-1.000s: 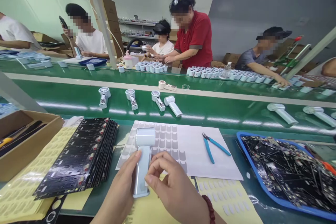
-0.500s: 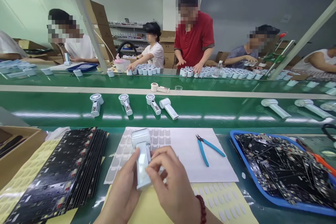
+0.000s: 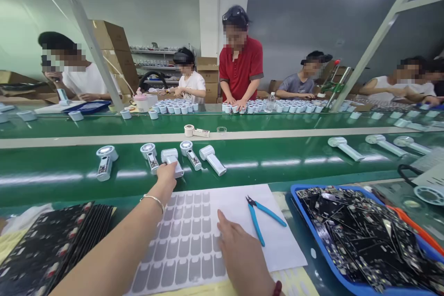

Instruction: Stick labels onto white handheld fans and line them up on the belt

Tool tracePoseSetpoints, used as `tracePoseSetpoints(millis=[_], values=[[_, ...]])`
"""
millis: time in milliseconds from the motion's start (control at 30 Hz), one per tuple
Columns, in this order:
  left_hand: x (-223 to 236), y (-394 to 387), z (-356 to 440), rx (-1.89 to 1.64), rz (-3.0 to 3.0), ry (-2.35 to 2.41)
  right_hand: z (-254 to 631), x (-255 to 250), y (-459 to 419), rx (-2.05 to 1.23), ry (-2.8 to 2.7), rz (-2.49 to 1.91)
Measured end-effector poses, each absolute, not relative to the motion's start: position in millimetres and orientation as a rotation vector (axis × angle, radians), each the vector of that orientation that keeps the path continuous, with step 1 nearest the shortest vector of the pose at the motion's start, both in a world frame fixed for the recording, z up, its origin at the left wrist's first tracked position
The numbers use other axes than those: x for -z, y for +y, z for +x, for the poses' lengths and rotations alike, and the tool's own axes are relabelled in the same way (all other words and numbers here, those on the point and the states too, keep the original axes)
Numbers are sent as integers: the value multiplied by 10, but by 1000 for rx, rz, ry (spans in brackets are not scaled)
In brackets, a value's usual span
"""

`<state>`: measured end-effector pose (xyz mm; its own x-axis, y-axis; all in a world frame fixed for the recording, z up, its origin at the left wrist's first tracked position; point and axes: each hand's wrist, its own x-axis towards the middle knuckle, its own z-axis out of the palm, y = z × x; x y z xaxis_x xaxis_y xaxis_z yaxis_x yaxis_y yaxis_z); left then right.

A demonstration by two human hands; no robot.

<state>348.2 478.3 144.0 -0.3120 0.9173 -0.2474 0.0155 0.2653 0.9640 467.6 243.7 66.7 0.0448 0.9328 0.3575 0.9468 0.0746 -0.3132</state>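
On the green conveyor belt, my left hand (image 3: pixel 167 176) reaches forward with its fingers on a pale-blue handheld fan (image 3: pixel 169 155). The fan's round head faces away from me, and my fingers hide part of its handle. My right hand (image 3: pixel 239 249) hovers at or rests on the right side of a sheet of grey stickers (image 3: pixel 189 229), fingers stretched out and holding nothing. Blue-handled side cutters (image 3: pixel 258 217) lie on the white paper just beyond it. More fans stand close to my left hand: one (image 3: pixel 190 155) to the right, another (image 3: pixel 150 157) to the left.
A blue tray (image 3: pixel 296 194) heaped with black circuit boards stands at the right. Stacked black board panels (image 3: pixel 45 245) lie at the left. Across the belt, several co-workers sit or stand behind rows of small white-blue parts (image 3: pixel 176 108). More fans (image 3: pixel 347 148) lie farther right.
My left hand has carried the fan from in front of me forward onto the belt. My right hand has come off the fan and opened over the sticker sheet. The view has tilted upward.
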Motion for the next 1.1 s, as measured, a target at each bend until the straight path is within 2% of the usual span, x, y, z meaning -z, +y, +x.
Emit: tracePoseSetpoints(millis=[200,333,500,667,800,933,1100], values=[[-1407,4882,3605,-1191,1315,1813,4639,-390,2432,385,-1938,-1761],[-1412,4868,3864,-933,1496,1797,4628,-386,2501,422,-1891,-1816],[-1453,4957,4039,-712,1325,1728,4632,-406,2559,426,-1878,-1778],[-1544,4805,3998,-877,1014,1539,4666,-364,2501,442,-1843,-1770],[-1681,4273,3856,-1018,789,1229,4692,-365,2445,428,-1815,-1706],[-1756,3526,3498,-985,651,994,4743,-434,2417,187,-1786,-1643],[-1604,2871,2950,-939,438,864,4781,-750,2305,-401,-1491,-1590]])
